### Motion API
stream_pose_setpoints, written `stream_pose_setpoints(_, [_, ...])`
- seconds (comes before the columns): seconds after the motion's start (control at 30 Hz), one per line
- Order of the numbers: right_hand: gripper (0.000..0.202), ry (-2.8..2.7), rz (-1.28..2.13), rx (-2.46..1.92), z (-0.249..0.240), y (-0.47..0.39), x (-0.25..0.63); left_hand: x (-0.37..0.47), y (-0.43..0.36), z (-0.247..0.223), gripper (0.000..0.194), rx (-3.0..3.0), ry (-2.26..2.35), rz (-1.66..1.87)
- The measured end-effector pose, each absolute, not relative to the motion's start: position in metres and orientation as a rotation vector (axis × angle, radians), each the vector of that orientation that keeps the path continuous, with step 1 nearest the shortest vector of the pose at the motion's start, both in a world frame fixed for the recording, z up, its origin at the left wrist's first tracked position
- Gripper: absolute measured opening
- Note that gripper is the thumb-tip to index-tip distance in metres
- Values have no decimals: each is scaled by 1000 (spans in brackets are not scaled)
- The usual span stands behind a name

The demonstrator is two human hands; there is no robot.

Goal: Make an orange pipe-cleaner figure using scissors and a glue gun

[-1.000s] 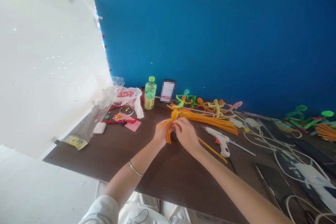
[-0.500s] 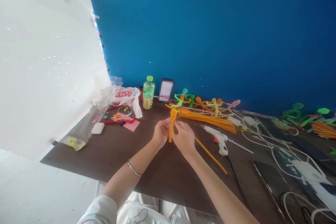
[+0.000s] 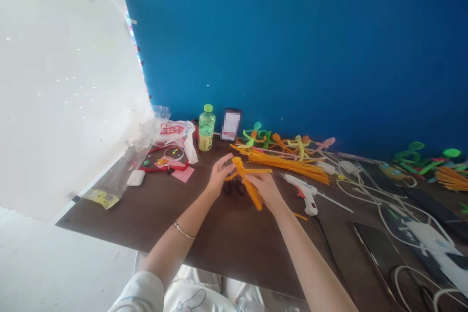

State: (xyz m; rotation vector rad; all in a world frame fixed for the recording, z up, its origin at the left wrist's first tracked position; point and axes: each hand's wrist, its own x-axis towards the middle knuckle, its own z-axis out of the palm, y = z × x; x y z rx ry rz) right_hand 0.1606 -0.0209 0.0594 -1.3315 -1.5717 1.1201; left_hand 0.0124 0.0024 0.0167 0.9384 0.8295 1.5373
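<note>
An orange pipe-cleaner figure (image 3: 250, 190) hangs between my hands over the dark table, its rounded top up and its stems slanting down to the right. My right hand (image 3: 263, 189) holds it from the right side, one stem lying across above the fingers. On the left, my left hand (image 3: 219, 175) has its fingers spread beside the figure, near a short orange stem. Dark scissor handles (image 3: 234, 187) show on the table beneath the figure. Behind the hands lies a bundle of orange pipe cleaners (image 3: 292, 165).
A green-capped bottle (image 3: 206, 129) and a phone (image 3: 231, 125) stand by the blue wall. Right: a glue gun (image 3: 305, 192), a dark phone (image 3: 380, 258) and white cables. Left: plastic bags (image 3: 179, 131), pink paper (image 3: 183, 173) and a white case (image 3: 136, 178). Finished pipe-cleaner figures (image 3: 302, 146) lie behind the bundle.
The figure has tilted, with its lower stems swung right and side stems now showing. My left hand has opened away from it. The scissor handles have come into view.
</note>
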Motion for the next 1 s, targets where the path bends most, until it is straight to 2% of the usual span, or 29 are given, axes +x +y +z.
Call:
stream_pose_setpoints(0.17, [27,-1599,1272,-1369,58,-18,175,4,0,23,30,1090,724,1182])
stream_pose_setpoints(0.27, [23,-1555,1384,-1322,53,-17,179,7,-1,18,32,1100,699,1146])
stream_pose_setpoints(0.37, [27,-1576,1350,-1374,52,-18,179,14,0,11,33,1078,747,1203])
stream_pose_setpoints(0.5, [30,-1763,991,-1492,52,-20,174,21,3,5,32,1024,852,1322])
stream_pose_setpoints(0.8, [28,-2218,-177,-1581,45,-32,158,26,2,3,23,1049,914,1456])
stream_pose_setpoints(0.9, [28,-2419,-425,-1545,53,-35,157,27,2,3,22,1105,946,1489])
stream_pose_setpoints(1.0, [27,-2574,-523,-1399,64,-35,159,27,3,2,24,1153,977,1489])
